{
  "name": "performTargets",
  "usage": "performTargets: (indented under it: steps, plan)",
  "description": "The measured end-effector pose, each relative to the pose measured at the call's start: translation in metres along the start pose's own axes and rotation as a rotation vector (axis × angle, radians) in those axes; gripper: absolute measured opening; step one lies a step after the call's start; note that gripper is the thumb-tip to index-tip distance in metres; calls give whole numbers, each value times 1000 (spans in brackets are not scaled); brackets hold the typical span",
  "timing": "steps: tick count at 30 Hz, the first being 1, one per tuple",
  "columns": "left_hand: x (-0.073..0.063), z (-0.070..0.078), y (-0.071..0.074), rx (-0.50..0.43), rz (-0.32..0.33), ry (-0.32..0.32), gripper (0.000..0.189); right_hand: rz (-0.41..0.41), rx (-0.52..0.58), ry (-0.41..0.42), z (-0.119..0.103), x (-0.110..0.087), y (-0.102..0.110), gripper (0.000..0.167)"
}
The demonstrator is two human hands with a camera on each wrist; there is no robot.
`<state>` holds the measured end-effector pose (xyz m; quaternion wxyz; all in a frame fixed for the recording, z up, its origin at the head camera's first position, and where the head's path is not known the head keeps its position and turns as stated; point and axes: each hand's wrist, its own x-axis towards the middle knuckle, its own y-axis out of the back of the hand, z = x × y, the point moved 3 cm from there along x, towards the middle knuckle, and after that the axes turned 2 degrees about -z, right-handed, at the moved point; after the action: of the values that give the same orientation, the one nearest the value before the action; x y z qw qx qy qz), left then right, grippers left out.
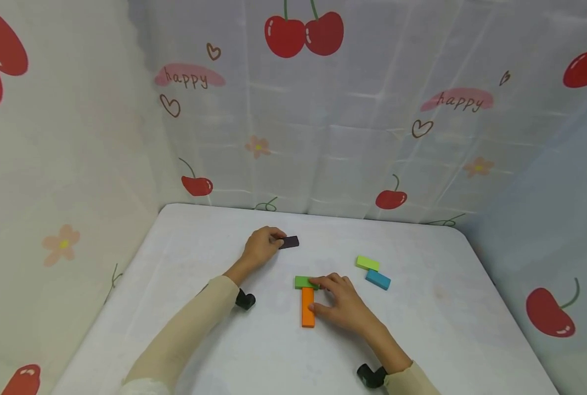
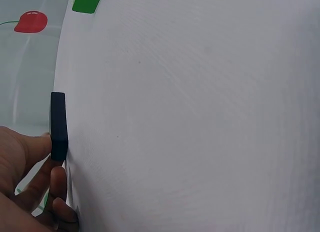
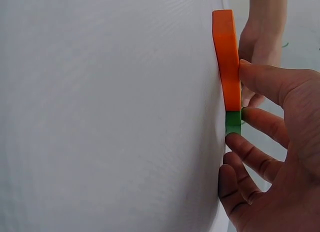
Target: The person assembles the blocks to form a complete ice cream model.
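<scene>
On the far side of the table my left hand (image 1: 262,246) pinches a dark rectangular block (image 1: 291,242) between thumb and fingers. The left wrist view has this dark block (image 2: 58,124) with the thumb at its lower end. Nearer the middle, a green block (image 1: 301,282) lies crosswise at the far end of an orange block (image 1: 308,310), forming a T. My right hand (image 1: 345,304) rests at these two, fingers spread. In the right wrist view its thumb touches the orange block (image 3: 227,62), while two fingertips touch the green block (image 3: 233,123).
To the right of my right hand lie a lime-green block (image 1: 367,263) and a blue block (image 1: 378,280), corner to corner. The white-covered table (image 1: 436,329) is bordered by cherry-printed curtains (image 1: 323,137) at the back and sides.
</scene>
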<state>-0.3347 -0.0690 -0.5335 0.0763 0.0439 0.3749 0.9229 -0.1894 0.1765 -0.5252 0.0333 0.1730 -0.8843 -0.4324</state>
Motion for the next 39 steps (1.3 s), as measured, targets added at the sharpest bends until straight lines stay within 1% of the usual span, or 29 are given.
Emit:
performTargets:
  steps: [3,10,18,28,39]
  plan:
    - [0,2,1,-12,-10,7,20,2,-2,2,1,1,-1,53]
    - [-3,6,2,-29,-5,6,19,6,-14,1,1,1,-1,53]
    - [-5,8,-5,-43,-9,7,18,5,-8,5,0,0,-1,53]
    - [-9,19,-15,-66,-50,-50,18,0,13,1,0,0,0,53]
    - [-13,24,-22,-74,-124,-107,18,11,17,6,0,0,0,53]
